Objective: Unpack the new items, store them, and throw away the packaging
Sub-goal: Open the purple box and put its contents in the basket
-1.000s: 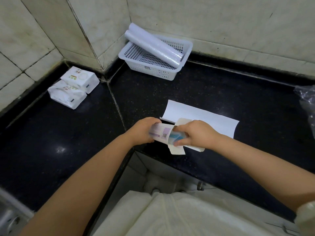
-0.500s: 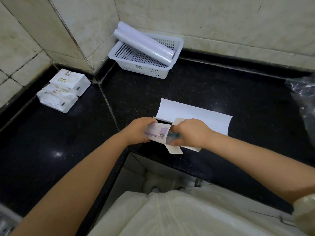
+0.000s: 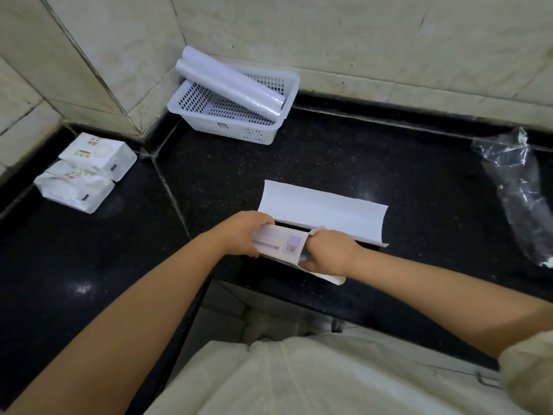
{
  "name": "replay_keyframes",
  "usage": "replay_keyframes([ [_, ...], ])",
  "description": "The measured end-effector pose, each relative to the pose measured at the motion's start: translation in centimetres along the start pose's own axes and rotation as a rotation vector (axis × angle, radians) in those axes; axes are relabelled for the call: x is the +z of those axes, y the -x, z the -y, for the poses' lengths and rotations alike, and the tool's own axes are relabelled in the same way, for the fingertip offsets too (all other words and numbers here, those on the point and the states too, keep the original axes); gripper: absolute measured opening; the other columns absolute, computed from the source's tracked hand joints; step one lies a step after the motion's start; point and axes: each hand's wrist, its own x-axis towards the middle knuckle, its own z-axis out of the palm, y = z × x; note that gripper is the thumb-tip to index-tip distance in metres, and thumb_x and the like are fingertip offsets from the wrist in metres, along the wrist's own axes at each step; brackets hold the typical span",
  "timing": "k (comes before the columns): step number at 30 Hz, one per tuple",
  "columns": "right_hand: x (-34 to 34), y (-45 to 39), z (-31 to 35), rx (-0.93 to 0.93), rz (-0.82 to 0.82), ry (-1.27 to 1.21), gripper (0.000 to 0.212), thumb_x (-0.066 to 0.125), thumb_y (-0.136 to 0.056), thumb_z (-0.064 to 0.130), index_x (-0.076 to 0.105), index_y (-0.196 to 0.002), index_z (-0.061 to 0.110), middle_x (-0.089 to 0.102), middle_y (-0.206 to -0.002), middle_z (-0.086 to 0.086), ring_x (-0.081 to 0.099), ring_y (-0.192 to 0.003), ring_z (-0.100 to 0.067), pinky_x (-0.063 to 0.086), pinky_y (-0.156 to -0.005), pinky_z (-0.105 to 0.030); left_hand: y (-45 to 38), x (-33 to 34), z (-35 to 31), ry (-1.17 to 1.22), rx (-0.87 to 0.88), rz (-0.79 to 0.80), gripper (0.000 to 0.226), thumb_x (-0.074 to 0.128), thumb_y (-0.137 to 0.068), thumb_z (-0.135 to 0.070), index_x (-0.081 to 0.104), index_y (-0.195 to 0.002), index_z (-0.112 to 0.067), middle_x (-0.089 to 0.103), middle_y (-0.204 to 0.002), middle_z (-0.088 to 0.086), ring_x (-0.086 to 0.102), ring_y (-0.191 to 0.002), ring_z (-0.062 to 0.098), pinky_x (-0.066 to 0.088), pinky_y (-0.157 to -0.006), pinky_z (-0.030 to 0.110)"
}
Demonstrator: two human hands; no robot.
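— Long narrow carton [image 3: 279, 244], held just above the front edge of the black counter [image 3: 389, 175]. Long axis running left to right across the body, tilted slightly down toward the right.

— And the hands?

— Left hand [image 3: 244, 235] wrapped round the closed left end, fingers curled over the top edge. Right hand [image 3: 327, 254] at the opened right end, fingers curled and seemingly reaching into the mouth; whether gripping the contents or only the flap, impossible to tell. Right hand nearer the opening, so probably the one to draw the contents out rightward along the axis, with the left bracing.

— Look of the carton?

— White card, pale purple printed panel and a barcode facing up. End flap [image 3: 324, 275] folded open and hanging below the right wrist. Something dark or bluish just visible at the mouth, too hidden to name.

— Around it?

— Just behind, touching or nearly so, a curled white sheet [image 3: 323, 211] lying on the counter, parallel to the carton. Farther back, in the corner, a white perforated basket [image 3: 227, 121] with two white rolls [image 3: 230, 82] lying slantwise across it, ends overhanging the rim. Well to the left, two white wrapped packs [image 3: 86, 170] side by side against the wall. Far right, crumpled clear plastic wrap [image 3: 520, 190], likely packaging yet to be binned.
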Motion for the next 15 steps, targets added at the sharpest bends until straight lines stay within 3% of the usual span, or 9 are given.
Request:
replay_keyframes([
  [2, 1.2, 0.3, -0.7, 0.002, 0.062, -0.071, 0.033, 0.047, -0.091, 0.031, 0.057, -0.106, 0.004, 0.063, -0.097, -0.016, 0.059, -0.089, -0.032, 0.038, -0.065, -0.030, -0.7, 0.1, -1.0, -0.101, 0.038, 0.038, 0.051, 0.073, -0.071, -0.012, 0.054, -0.118, -0.016, 0.057, -0.121, 0.003, 0.053, -0.112, 0.021, 0.046, -0.094, 0.032],
  [3, 1.7, 0.5, -1.0, -0.011, 0.102, -0.112, 0.030, 0.046, -0.092, 0.029, 0.056, -0.107, 0.004, 0.064, -0.090, -0.016, 0.058, -0.087, -0.033, 0.037, -0.066, -0.030, -1.1, 0.1, -1.4, -0.146, 0.052, 0.064, 0.045, 0.071, -0.072, -0.013, 0.056, -0.115, -0.016, 0.058, -0.118, 0.003, 0.054, -0.109, 0.022, 0.047, -0.092, 0.034],
  [6, 2.8, 1.0, -1.8, -0.022, 0.168, -0.245, 0.017, 0.048, -0.093, 0.029, 0.051, -0.079, 0.019, 0.038, -0.057, 0.007, 0.043, -0.060, -0.023, 0.029, -0.056, -0.025, -2.0, 0.1, -2.3, -0.267, 0.070, 0.153, 0.042, 0.069, -0.076, -0.014, 0.055, -0.116, -0.014, 0.057, -0.120, 0.005, 0.054, -0.108, 0.022, 0.047, -0.090, 0.035],
  [9, 3.8, 1.2, -1.5, 0.023, 0.123, -0.388, 0.025, 0.056, -0.088, 0.030, 0.047, -0.065, 0.026, 0.028, -0.059, 0.016, 0.036, -0.059, -0.017, 0.023, -0.052, -0.024, -2.2, 0.1, -2.5, -0.344, 0.091, 0.209, 0.045, 0.069, -0.076, -0.012, 0.053, -0.118, -0.014, 0.056, -0.123, 0.005, 0.053, -0.112, 0.022, 0.048, -0.092, 0.035],
  [13, 6.0, 0.7, -0.1, 0.119, 0.052, -0.541, 0.031, 0.060, -0.082, 0.017, 0.042, -0.056, 0.023, 0.036, -0.053, 0.009, 0.043, -0.067, -0.017, 0.029, -0.055, -0.023, -2.1, 0.5, -2.5, -0.415, 0.136, 0.223, 0.043, 0.067, -0.078, -0.011, 0.052, -0.118, -0.014, 0.053, -0.125, 0.005, 0.051, -0.115, 0.022, 0.047, -0.092, 0.034],
  [15, 6.8, 0.6, 0.3, 0.165, 0.001, -0.559, 0.008, 0.058, -0.082, 0.014, 0.059, -0.076, 0.009, 0.048, -0.063, -0.003, 0.048, -0.072, -0.019, 0.030, -0.061, -0.020, -2.2, 0.8, -2.7, -0.455, 0.150, 0.203, 0.040, 0.065, -0.079, -0.012, 0.051, -0.117, -0.013, 0.052, -0.124, 0.006, 0.049, -0.115, 0.022, 0.045, -0.087, 0.032],
])
